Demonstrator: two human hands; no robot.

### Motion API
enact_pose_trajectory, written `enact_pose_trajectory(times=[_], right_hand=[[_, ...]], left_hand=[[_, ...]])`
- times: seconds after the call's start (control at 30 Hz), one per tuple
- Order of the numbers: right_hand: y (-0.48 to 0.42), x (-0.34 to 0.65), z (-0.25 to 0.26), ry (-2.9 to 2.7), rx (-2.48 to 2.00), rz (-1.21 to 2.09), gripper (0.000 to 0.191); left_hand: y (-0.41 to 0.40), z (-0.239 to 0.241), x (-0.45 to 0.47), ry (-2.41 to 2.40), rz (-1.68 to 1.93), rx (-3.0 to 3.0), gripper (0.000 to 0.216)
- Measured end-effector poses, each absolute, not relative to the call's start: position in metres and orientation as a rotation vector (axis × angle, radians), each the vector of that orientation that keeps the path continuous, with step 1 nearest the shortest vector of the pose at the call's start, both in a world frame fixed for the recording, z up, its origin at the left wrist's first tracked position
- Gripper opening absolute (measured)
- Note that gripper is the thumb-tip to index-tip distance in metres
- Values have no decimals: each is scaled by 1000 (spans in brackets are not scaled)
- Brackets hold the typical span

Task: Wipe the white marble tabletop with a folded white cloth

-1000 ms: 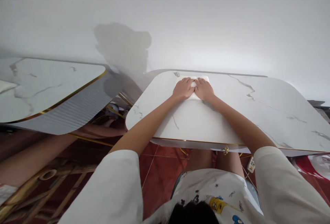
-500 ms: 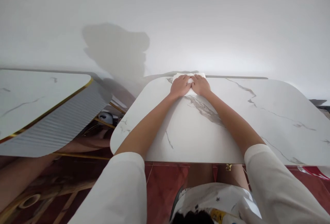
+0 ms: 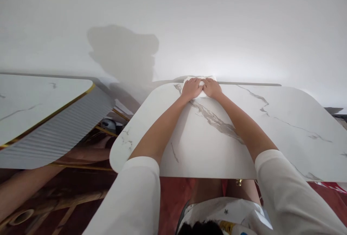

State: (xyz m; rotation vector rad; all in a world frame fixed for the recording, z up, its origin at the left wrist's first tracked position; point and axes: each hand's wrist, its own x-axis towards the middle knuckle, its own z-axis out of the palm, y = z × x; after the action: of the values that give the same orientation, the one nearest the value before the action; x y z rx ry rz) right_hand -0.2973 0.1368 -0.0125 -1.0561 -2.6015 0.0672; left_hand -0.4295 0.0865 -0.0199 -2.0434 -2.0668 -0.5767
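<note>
Both my arms reach across a white marble-look table to its far edge by the wall. My left hand and my right hand lie side by side, fingers together and curved down onto a white cloth. The cloth is bunched under them, with only small bits showing between and beyond the fingers. A grey vein in the tabletop runs from the hands back toward me.
A second marble-look table with a gold rim and ribbed side stands to the left, with a gap between the two. A white wall rises right behind the tables. Red floor tiles and gold table legs show below.
Both hands have pushed the cloth away from me to the table's far edge. More of the cloth is now hidden under them, and the view has shifted forward.
</note>
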Motion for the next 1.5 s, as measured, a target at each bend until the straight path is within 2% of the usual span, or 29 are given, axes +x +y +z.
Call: enact_pose_trajectory(times=[0.57, 1.5], right_hand=[[127, -251, -23, -2489, -1180, -39, 49], [-11, -217, -13, -2584, -1200, -10, 50]], left_hand=[[87, -21, -385, -1961, -568, -2151, 43], [-50, -20, -355, -2013, -509, -2149, 47]])
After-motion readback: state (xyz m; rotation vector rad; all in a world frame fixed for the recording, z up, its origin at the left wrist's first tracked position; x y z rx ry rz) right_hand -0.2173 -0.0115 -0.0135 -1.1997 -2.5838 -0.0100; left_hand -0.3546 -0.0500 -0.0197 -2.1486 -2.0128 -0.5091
